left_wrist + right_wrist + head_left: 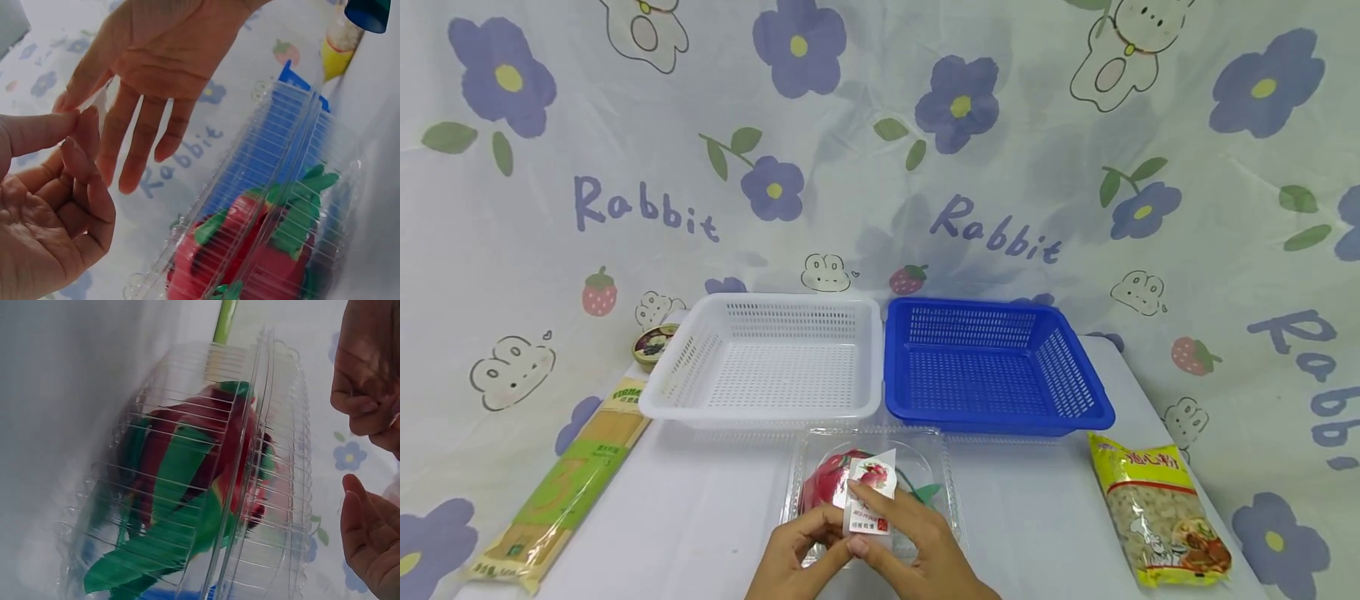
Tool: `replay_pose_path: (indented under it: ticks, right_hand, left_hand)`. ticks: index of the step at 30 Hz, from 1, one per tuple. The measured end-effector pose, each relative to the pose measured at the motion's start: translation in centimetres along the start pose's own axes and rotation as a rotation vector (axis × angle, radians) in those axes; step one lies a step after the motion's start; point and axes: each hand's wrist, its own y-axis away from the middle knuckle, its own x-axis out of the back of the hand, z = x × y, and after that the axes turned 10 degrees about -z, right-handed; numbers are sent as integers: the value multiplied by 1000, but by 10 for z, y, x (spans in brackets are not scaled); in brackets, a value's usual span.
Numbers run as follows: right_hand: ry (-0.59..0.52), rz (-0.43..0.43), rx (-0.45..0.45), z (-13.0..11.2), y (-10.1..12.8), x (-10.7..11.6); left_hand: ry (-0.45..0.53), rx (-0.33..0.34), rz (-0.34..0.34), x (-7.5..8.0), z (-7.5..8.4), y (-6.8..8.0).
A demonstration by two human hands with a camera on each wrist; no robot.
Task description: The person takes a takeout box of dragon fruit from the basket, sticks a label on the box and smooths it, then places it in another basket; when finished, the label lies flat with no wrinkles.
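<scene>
- At the near edge of the tabletop (700, 508), the left hand (793, 554) and the right hand (917, 546) meet over a white label (868, 500) printed with a red fruit.
- The left hand's thumb and curled fingers pinch the label's lower edge; the right hand's fingers lie nearly straight, their tips on the label's face.
- Just beyond the hands lies a clear plastic clamshell box (820, 458), holding a red dragon fruit (823, 483) with green scales; the label stands up from the box's lid.
- A long green-and-tan packet (568, 479) lies along the left edge, and a yellow bag of pasta (1157, 508) near the right edge.
- Farther back, a white basket (767, 362) and a blue basket (992, 367) sit side by side, rims touching.
- A small round cup (652, 343) stands at the white basket's far left corner.
</scene>
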Motion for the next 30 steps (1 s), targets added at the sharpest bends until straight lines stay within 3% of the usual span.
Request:
replay_pose_path:
  ticks: [9, 16, 21, 23, 27, 30]
  right_hand:
    - [-42, 5, 7, 0, -1, -4]
    - [48, 75, 57, 3, -4, 1]
    - [4, 110, 53, 5, -7, 11]
    - [53, 107, 88, 5, -9, 12]
    - [222, 94, 174, 6, -12, 7]
    - [259, 96, 188, 7, -11, 2]
  left_hand:
    - [-52, -28, 29, 0, 1, 1]
    - [-67, -72, 2, 3, -4, 4]
    - [-23, -29, -32, 9, -6, 10]
    - [-6, -20, -43, 10, -6, 11]
    - [13, -66, -71, 10, -7, 11]
    - [22, -67, -76, 9, -6, 11]
